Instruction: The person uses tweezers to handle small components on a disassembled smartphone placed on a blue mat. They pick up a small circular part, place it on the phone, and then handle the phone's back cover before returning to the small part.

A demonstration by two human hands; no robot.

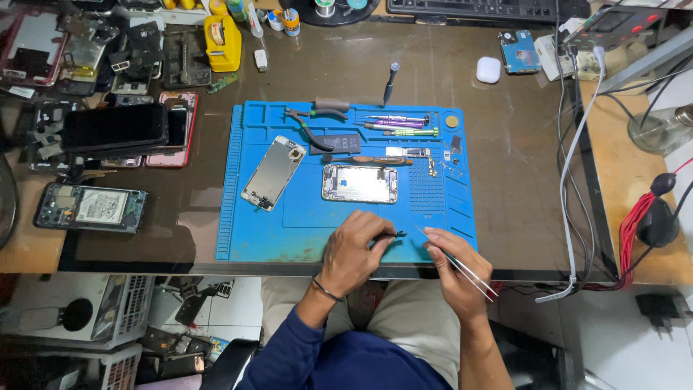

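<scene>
My left hand [351, 250] rests at the front edge of the blue work mat [303, 224] and pinches a small dark part [398, 235] between its fingertips. My right hand [458, 267] holds thin metal tweezers [462, 264], their tips pointing toward that part. Farther up the mat lie an opened phone body [359, 183] and a detached phone screen panel [273, 172]. Pliers [307, 128], several screwdrivers [401, 126] and small loose parts [442, 166] lie along the mat's back.
Stacked phones and phone parts [115, 130] crowd the table's left side, with an open phone [91, 207] nearer the front. A yellow tape dispenser [222, 43], a white earbud case [488, 70], cables [577, 166] and a red wire bundle [635, 224] sit at the back and right.
</scene>
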